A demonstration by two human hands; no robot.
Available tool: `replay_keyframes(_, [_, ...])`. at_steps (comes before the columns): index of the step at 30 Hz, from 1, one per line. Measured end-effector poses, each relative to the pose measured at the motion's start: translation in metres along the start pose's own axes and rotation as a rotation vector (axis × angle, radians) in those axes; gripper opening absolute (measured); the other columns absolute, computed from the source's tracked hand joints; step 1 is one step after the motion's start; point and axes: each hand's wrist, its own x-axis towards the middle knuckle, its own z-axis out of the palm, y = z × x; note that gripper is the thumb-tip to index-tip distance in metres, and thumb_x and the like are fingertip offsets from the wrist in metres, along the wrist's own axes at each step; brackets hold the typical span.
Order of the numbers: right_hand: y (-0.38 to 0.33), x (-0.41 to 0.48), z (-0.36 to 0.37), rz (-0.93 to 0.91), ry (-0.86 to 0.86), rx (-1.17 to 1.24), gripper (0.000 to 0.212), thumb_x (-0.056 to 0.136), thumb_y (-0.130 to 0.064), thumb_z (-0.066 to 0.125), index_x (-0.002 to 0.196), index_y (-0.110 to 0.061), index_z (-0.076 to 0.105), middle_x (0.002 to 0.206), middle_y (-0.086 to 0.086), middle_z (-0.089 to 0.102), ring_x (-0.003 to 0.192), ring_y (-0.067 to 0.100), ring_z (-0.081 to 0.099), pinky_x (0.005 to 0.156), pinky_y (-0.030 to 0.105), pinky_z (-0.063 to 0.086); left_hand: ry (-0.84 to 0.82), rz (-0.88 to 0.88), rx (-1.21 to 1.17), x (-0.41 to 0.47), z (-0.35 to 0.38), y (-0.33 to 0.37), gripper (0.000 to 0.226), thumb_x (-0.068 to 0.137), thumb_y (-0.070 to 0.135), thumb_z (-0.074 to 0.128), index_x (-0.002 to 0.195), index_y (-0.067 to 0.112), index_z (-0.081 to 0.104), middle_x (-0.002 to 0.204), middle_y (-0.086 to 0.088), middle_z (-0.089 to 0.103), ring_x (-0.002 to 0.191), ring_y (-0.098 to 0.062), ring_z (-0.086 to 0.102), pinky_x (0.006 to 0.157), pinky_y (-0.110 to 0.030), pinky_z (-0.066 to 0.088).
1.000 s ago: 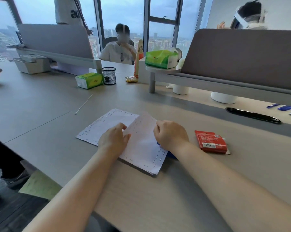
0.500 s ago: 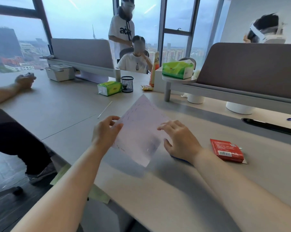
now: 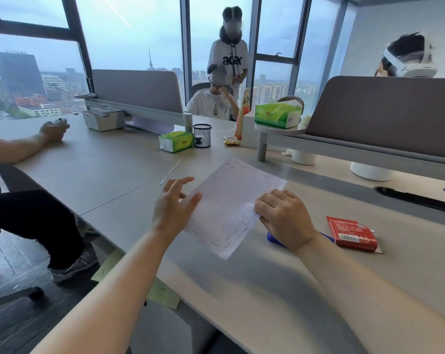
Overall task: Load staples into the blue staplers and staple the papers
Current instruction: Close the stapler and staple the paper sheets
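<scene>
Grey desk (image 3: 109, 162) beside tall windows (image 3: 129, 37): right hand (image 3: 284, 218) pinches paper (image 3: 226, 200), fingers curled; left hand (image 3: 174, 206) spread loose, thumb touching paper.

Left hand (image 3: 172, 208), fingers (image 3: 182, 180) splayed, right hand (image 3: 285, 221) pinching paper (image 3: 229, 198)

- The paper (image 3: 231, 200) is seen as white, edged with rows of short dark dashes.
- The stapler (image 3: 273, 238) is coloured blue.
- The box (image 3: 351, 232) is printed red, with a white barcode label.
- The tissue pack (image 3: 176, 141) is printed green.
- The surface (image 3: 109, 169) is finished pale grey.
</scene>
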Motion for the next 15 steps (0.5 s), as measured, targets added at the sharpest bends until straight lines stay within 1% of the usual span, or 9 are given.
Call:
replay_keyframes(1, [0.001, -0.001, -0.003, 0.004, 0.017, -0.009, 0.019, 0.061, -0.004, 0.077, 0.069, -0.014, 0.063, 0.072, 0.002, 0.07, 0.065, 0.022, 0.064, 0.06, 0.027, 0.053, 0.014, 0.117, 0.053, -0.001, 0.001, 0.001, 0.035, 0.084, 0.04, 0.058, 0.113, 0.021, 0.061, 0.123, -0.008, 0.054, 0.102, -0.026, 0.056, 0.087, -0.037, 0.048])
replay_keyframes(2, [0.003, -0.002, -0.005, 0.007, 0.03, -0.019, 0.018, 0.062, -0.003, 0.075, 0.07, -0.014, 0.062, 0.072, 0.003, 0.069, 0.064, 0.023, 0.064, 0.06, 0.027, 0.052, 0.009, 0.242, 0.1, -0.004, 0.003, 0.004, 0.041, 0.084, 0.049, 0.05, 0.11, 0.02, 0.063, 0.124, -0.01, 0.054, 0.108, -0.028, 0.052, 0.091, -0.038, 0.044])
replay_keyframes(5, [0.009, -0.007, -0.015, 0.011, 0.043, -0.069, 0.01, 0.071, -0.007, 0.062, 0.075, -0.015, 0.057, 0.074, 0.004, 0.069, 0.065, 0.023, 0.063, 0.064, 0.029, 0.049, -0.028, 0.633, 0.236, -0.013, 0.006, 0.015, 0.064, 0.083, 0.07, 0.023, 0.107, 0.022, 0.059, 0.123, -0.01, 0.056, 0.109, -0.025, 0.047, 0.085, -0.035, 0.04])
replay_keyframes(6, [0.011, -0.009, -0.02, 0.025, 0.037, -0.086, 0.011, 0.071, -0.008, 0.063, 0.076, -0.015, 0.057, 0.075, 0.004, 0.069, 0.066, 0.023, 0.063, 0.066, 0.029, 0.048, -0.05, 0.742, 0.277, -0.016, 0.008, 0.02, 0.069, 0.081, 0.074, 0.019, 0.108, 0.022, 0.056, 0.124, -0.008, 0.054, 0.109, -0.024, 0.046, 0.084, -0.034, 0.041])
replay_keyframes(7, [0.014, -0.012, -0.023, 0.047, 0.027, -0.096, 0.015, 0.068, -0.007, 0.069, 0.076, -0.014, 0.058, 0.075, 0.005, 0.07, 0.066, 0.023, 0.063, 0.066, 0.029, 0.049, -0.083, 0.828, 0.314, -0.018, 0.011, 0.023, 0.074, 0.077, 0.077, 0.018, 0.11, 0.022, 0.054, 0.126, -0.004, 0.05, 0.109, -0.023, 0.046, 0.084, -0.034, 0.042])
replay_keyframes(9, [0.017, -0.018, -0.032, 0.117, 0.004, -0.083, 0.021, 0.061, -0.005, 0.078, 0.073, -0.011, 0.062, 0.075, 0.007, 0.07, 0.065, 0.025, 0.064, 0.063, 0.03, 0.053, -0.161, 0.938, 0.375, -0.022, 0.018, 0.031, 0.079, 0.072, 0.082, 0.021, 0.113, 0.022, 0.05, 0.128, 0.0, 0.042, 0.113, -0.022, 0.045, 0.087, -0.035, 0.045])
replay_keyframes(11, [0.02, -0.023, -0.04, 0.188, -0.002, -0.047, 0.018, 0.063, -0.003, 0.076, 0.073, -0.01, 0.062, 0.074, 0.008, 0.07, 0.065, 0.026, 0.064, 0.064, 0.031, 0.053, -0.183, 1.002, 0.4, -0.025, 0.029, 0.041, 0.072, 0.072, 0.078, 0.036, 0.115, 0.023, 0.048, 0.128, 0.001, 0.043, 0.113, -0.02, 0.046, 0.088, -0.037, 0.049])
replay_keyframes(13, [0.024, -0.032, -0.047, 0.231, 0.003, -0.031, 0.004, 0.075, -0.009, 0.062, 0.077, -0.012, 0.063, 0.076, 0.007, 0.07, 0.069, 0.026, 0.064, 0.073, 0.029, 0.048, -0.142, 1.041, 0.352, -0.029, 0.041, 0.054, 0.047, 0.079, 0.057, 0.053, 0.111, 0.022, 0.053, 0.118, 0.001, 0.057, 0.105, -0.016, 0.051, 0.079, -0.035, 0.056])
replay_keyframes(15, [0.031, -0.042, -0.054, 0.285, -0.034, -0.032, 0.015, 0.083, -0.017, 0.051, 0.084, -0.016, 0.066, 0.082, 0.004, 0.071, 0.077, 0.025, 0.063, 0.078, 0.026, 0.034, -0.115, 1.038, 0.217, -0.031, 0.05, 0.073, 0.023, 0.083, 0.035, 0.059, 0.099, 0.019, 0.064, 0.098, -0.001, 0.071, 0.09, -0.015, 0.061, 0.066, -0.033, 0.059])
